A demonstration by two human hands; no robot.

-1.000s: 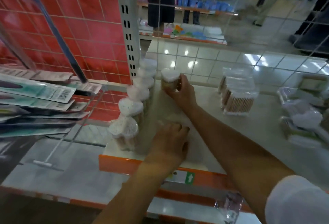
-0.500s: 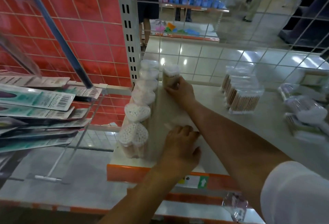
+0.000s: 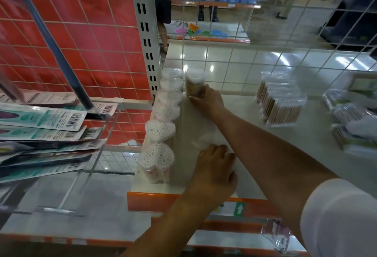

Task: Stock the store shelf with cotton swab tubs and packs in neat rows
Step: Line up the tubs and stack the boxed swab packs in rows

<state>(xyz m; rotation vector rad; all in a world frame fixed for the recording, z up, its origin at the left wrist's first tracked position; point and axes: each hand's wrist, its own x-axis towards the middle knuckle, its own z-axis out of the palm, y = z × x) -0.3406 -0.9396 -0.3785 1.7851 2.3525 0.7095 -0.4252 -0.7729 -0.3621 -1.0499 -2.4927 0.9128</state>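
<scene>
The right hand (image 3: 206,98) gripped an upright tub (image 3: 194,83) starting row 2 at the back, while the left hand (image 3: 214,167) pressed nearer, curled.

We pushed the tub (image 3: 194,85) w/ our right hand (image 3: 208,100) further back on the shelf (image 3: 318,146), level w/ the rearmost tub (image 3: 172,73) in the row. Left hand (image 3: 214,173) slid slightly forward.

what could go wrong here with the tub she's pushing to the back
1. The right hand grips a tall tub low down at the shelf's back; it might tip against the wire grid.
2. That forearm crosses close to the row of heart-shaped tubs by the shelf's left edge; a nudge could topple them off.
</scene>
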